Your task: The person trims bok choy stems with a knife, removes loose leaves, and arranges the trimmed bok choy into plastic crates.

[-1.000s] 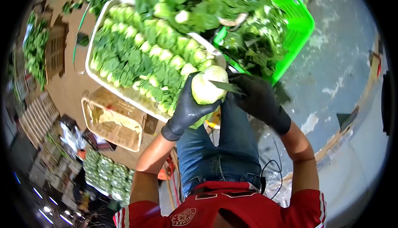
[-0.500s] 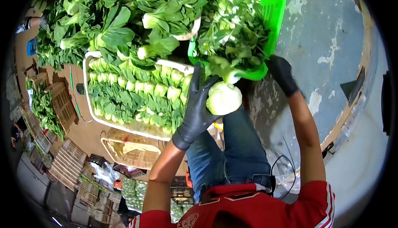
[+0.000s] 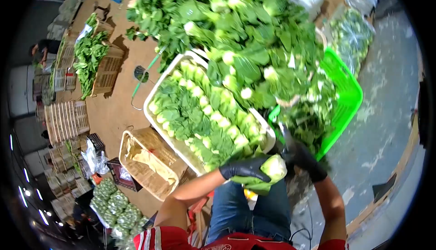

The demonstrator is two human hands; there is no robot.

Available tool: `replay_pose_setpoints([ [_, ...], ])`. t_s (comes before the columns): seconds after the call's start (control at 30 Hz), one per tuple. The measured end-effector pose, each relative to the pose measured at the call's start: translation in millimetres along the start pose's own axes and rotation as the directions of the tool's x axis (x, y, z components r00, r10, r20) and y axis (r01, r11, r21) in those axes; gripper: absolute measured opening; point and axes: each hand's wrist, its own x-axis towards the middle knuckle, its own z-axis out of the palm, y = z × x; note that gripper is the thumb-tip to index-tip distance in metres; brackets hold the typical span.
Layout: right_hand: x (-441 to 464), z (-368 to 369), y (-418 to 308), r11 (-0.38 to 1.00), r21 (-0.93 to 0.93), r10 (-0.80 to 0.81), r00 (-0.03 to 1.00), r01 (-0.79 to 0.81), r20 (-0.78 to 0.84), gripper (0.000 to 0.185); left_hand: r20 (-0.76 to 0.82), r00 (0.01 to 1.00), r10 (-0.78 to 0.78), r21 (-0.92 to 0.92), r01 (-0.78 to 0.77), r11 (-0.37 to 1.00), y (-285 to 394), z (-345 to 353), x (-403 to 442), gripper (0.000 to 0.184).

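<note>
My left hand [image 3: 247, 167], in a black glove, is wrapped round a leafy green head [image 3: 274, 168] whose pale base faces right. Just right of it, my gloved right hand [image 3: 302, 155] grips a knife [image 3: 287, 134], its blade raised and partly blurred. Beyond my left hand, a white crate [image 3: 152, 113] holds rows of green heads with pale bases. The green basket [image 3: 349, 96] behind my right hand contains loose leaves.
Loose greens [image 3: 245, 36] are heaped at the top. A tan lined basket [image 3: 150, 166] stands at the left, with bagged produce [image 3: 113, 204] below it. Wooden crates [image 3: 67, 120] are farther left. Another person [image 3: 47, 49] is at the far left.
The view has swung. My left hand now holds the head lower and tilted, its base to the right. My right hand has come back beside it from the green basket's edge.
</note>
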Motion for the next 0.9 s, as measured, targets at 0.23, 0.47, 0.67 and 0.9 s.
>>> replay_pose_setpoints([
  [0.23, -25.1, -49.7, -0.8, 0.942, -0.008, 0.284, 0.809, -0.335, -0.514, 0.009, -0.546, 0.820, 0.173, -0.310, -0.390, 0.867, 69.5, -94.5, -106.8, 0.045],
  [0.47, -36.3, -77.2, 35.7, 0.779, -0.334, 0.225, 0.733, -0.531, -0.641, 0.016, -0.615, 0.071, 0.785, 0.786, -0.027, 0.618, 242.9, -285.9, -203.9, 0.049],
  [0.67, -10.5, -70.0, 72.0, 0.721, -0.622, -0.082, 0.854, -0.305, -0.514, 0.038, -0.733, 0.450, 0.509, 0.634, 0.724, 0.273, -60.6, -258.9, -261.8, 0.024],
  [0.9, -16.6, -38.2, 90.5, 0.781, -0.550, 0.077, 0.920, -0.295, -0.384, 0.032, -0.792, 0.574, -0.208, 0.476, 0.793, 0.380, -317.0, -100.1, -217.3, 0.048],
])
